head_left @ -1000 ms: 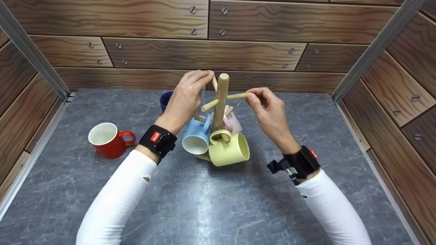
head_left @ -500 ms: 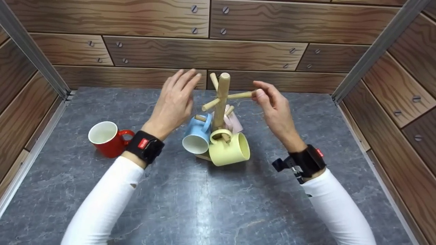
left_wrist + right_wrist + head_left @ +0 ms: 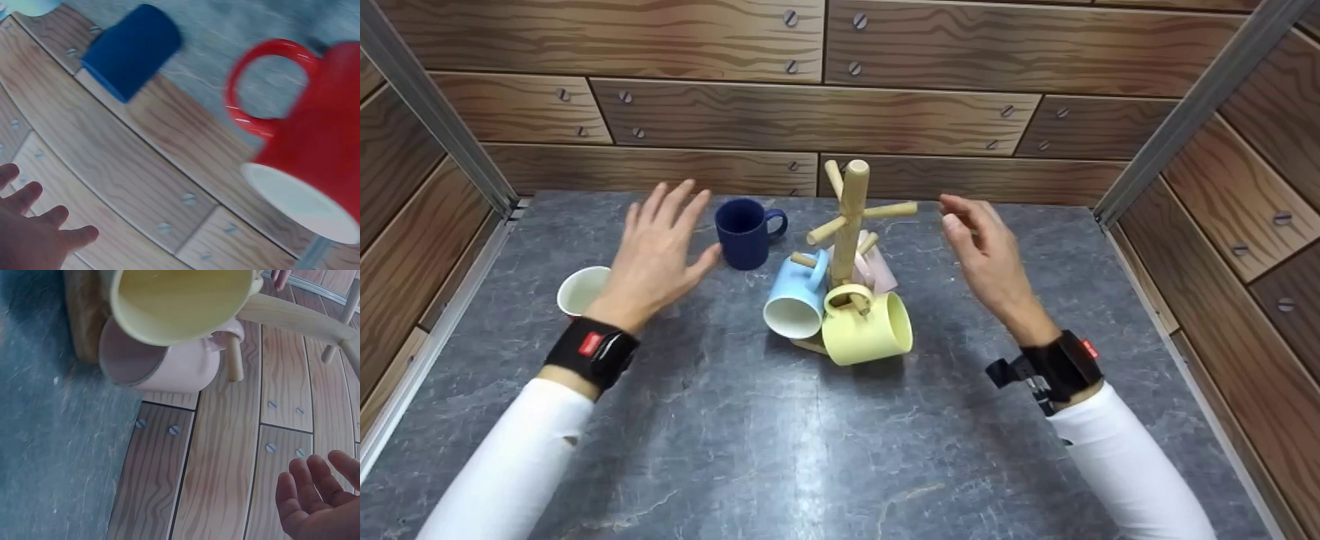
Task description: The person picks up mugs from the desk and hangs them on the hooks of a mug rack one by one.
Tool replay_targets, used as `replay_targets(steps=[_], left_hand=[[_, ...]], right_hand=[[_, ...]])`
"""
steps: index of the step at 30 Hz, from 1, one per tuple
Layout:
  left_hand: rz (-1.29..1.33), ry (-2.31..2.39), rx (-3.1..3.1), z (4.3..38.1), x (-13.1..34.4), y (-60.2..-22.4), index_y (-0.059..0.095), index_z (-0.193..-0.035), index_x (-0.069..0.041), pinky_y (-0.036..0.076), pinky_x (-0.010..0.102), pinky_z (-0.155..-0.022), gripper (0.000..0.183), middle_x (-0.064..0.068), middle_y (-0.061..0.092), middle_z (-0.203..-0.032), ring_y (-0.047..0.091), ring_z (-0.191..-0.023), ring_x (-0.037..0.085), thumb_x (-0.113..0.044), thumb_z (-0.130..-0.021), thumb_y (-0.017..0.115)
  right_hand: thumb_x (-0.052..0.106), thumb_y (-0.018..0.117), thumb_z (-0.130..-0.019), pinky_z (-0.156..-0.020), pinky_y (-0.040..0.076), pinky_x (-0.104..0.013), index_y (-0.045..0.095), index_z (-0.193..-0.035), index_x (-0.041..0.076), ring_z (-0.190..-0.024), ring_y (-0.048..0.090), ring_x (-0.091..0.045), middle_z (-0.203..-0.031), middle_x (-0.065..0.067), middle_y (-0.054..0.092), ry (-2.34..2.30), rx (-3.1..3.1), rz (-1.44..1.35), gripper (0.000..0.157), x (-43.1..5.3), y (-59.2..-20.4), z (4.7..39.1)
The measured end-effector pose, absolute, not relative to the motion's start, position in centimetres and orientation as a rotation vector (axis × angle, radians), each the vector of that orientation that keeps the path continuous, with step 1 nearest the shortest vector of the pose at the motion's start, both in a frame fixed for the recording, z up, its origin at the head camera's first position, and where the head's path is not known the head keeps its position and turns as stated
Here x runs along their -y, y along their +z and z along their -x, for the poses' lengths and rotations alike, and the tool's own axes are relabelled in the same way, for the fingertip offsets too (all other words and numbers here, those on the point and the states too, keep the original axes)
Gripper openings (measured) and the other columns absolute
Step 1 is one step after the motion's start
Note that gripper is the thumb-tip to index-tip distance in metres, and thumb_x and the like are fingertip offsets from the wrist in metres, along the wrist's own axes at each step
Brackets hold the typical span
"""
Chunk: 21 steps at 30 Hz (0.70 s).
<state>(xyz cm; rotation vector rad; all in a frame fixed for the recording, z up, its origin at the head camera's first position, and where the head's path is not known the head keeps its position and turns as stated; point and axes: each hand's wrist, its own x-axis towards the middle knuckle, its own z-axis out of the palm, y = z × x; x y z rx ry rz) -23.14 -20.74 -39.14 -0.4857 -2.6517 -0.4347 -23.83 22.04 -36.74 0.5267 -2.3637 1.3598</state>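
The left hand (image 3: pixel 654 259) is splayed, the right hand (image 3: pixel 987 261) loosely bent, both empty, and that glossy red cylindrical ceramic mug (image 3: pixel 323 132) over at mid-left of the head view is probably stiff, slick and chippable, so I'd grab its loop handle (image 3: pixel 232 93).

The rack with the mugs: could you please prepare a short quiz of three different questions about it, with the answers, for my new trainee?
1. Count: how many mugs hang on the rack?
2. True or false: the navy mug stands on the table, not on the rack.
3. Fill in: in the head view, the left hand hides part of the ____ mug.

Key:
1. Three: the light blue mug, the yellow mug and the pink mug.
2. True.
3. Red; only part of the red mug shows there.
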Motion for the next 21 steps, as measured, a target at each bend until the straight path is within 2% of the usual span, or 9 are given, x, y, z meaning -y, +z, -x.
replay_targets(steps=[6,13,16,21], left_hand=[[0.375,-0.434,2.765,21.8,23.3,-40.2,0.04,-0.158,-0.01,0.014,0.076,-0.116,0.074,0.021,0.029,-0.165,0.02,-0.152,0.049,-0.045,-0.098,0.065],[0.256,-0.427,2.918,20.4,25.8,-41.2,0.036,-0.16,-0.008,0.007,0.08,-0.113,0.085,0.027,0.021,-0.165,0.012,-0.152,0.053,-0.056,-0.096,0.065],[0.213,-0.413,2.951,19.9,26.9,-41.7,0.035,-0.16,-0.006,0.006,0.082,-0.111,0.092,0.03,0.019,-0.165,0.01,-0.152,0.055,-0.062,-0.094,0.065],[0.149,-0.415,2.984,19.5,28.1,-42.3,0.033,-0.16,-0.005,0.007,0.082,-0.111,0.099,0.033,0.019,-0.164,0.01,-0.15,0.058,-0.065,-0.09,0.069]], right_hand=[[0.021,0.054,-0.107,-0.092,0.049,-0.031,0.061,-0.142,0.003,-0.118,0.059,-0.021,-0.133,-0.013,0.062,1.272,2.422,-0.536,0.039,-23.1,-37.8,23.5],[0.026,0.053,-0.108,-0.096,0.048,-0.044,0.058,-0.144,0.002,-0.121,0.058,-0.025,-0.136,-0.015,0.059,1.254,2.48,-0.533,0.043,-24.2,-38.8,23.3],[0.03,0.051,-0.109,-0.1,0.047,-0.049,0.056,-0.146,0.003,-0.123,0.057,-0.028,-0.137,-0.016,0.058,1.259,2.504,-0.528,0.046,-24.6,-38.9,23.1],[0.036,0.051,-0.109,-0.103,0.045,-0.049,0.055,-0.146,0.005,-0.124,0.056,-0.027,-0.138,-0.013,0.057,1.25,2.538,-0.506,0.049,-25.1,-39.1,23.0]])
